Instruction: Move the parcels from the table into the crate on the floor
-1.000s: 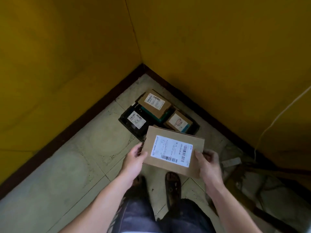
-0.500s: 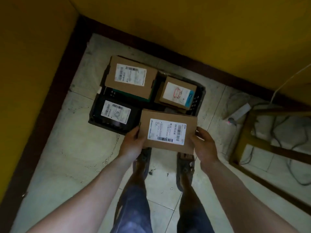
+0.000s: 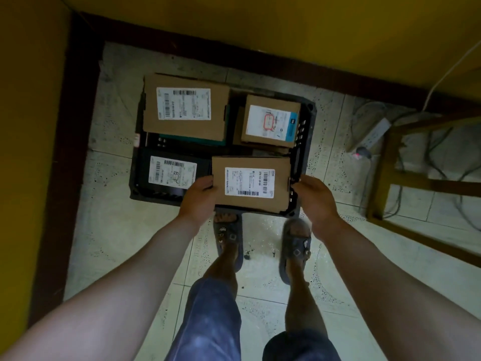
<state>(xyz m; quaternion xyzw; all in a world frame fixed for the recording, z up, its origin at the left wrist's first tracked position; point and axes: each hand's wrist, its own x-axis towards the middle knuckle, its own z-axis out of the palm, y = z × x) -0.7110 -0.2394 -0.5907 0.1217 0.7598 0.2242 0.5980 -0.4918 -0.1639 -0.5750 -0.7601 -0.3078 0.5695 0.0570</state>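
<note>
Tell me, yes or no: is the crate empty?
No, a black parcel, a large brown parcel and a small brown parcel lie in the crate.

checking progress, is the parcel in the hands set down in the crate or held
Held: left hand and right hand grip the parcel by its ends over the crate; contact below is hidden.

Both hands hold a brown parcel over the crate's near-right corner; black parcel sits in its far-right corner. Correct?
Not quite. The head view shows the black parcel in the near-left corner of the crate; a small brown box sits in the far-right one. The rest holds: left hand and right hand grip the brown parcel over the near-right corner.
</note>
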